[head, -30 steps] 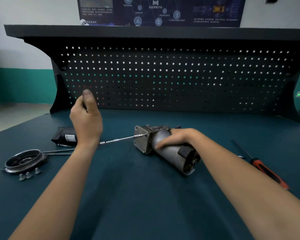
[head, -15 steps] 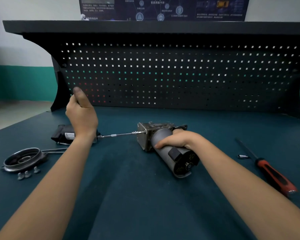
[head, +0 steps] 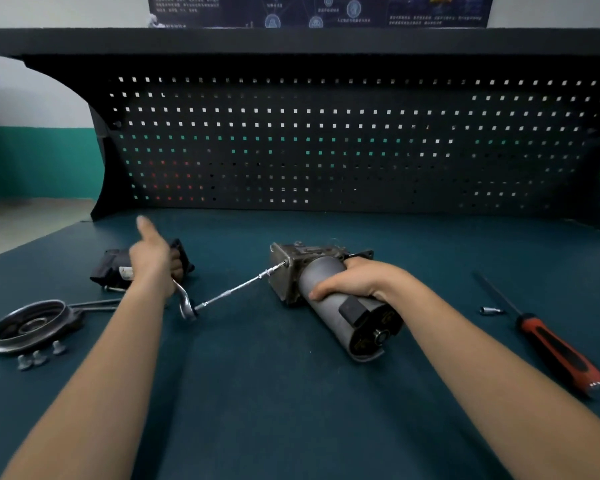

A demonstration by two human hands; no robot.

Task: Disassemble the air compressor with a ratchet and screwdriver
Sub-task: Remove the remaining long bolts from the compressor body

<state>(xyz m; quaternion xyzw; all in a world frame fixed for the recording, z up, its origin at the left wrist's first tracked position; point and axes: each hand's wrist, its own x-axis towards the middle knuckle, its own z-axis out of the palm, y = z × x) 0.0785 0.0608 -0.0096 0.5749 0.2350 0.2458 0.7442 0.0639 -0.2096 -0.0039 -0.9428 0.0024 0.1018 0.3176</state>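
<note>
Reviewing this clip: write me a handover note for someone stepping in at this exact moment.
Left hand: grips the ratchet handle, thumb up; its long extension reaches the end block of the compressor.
Right hand: holds the compressor's grey cylinder on the bench.
Screwdriver: lying far right, untouched, a small socket beside it.
Done, it seems: a round cover, three short bolts, two long rods and a black part lie off to the left.
Left: loosen the fastener under the extension, then probably separate block from cylinder.
</note>
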